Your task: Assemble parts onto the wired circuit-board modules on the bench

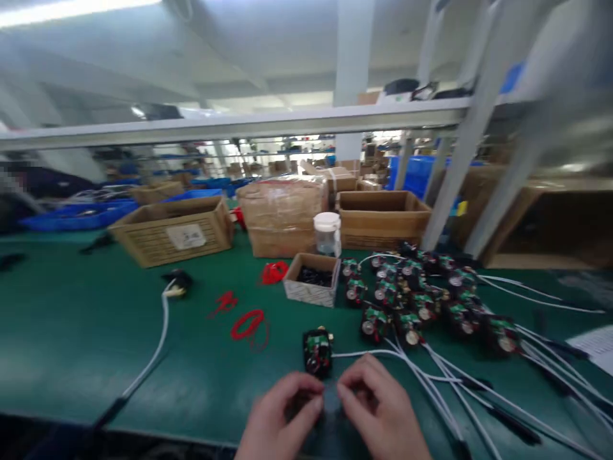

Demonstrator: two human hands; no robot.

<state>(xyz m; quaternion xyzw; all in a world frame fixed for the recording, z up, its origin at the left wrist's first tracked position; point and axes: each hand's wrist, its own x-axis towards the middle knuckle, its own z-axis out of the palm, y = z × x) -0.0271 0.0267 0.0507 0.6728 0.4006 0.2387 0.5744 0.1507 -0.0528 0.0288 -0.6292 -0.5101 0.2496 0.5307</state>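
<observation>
My left hand (286, 412) and my right hand (383, 409) are held close together at the front edge of the green table (201, 364). Thumb and forefinger are pinched on each. Whatever lies in the pinches is too small and blurred to make out. Just beyond the fingertips is a black housing with a green circuit board (317, 351), a white cable (368, 352) running from it to the right. Loops of thin red wire (247, 324) lie to the left of it, and a smaller red wire bundle (226, 300) sits farther back.
Several similar board units (412, 294) crowd the right side, their white cables trailing forward. A small carton of black parts (311, 295), a lidded jar (327, 233) and cardboard boxes (282, 217) stand behind. One more cabled piece (178, 281) lies left. Metal shelf posts (460, 160) rise at right.
</observation>
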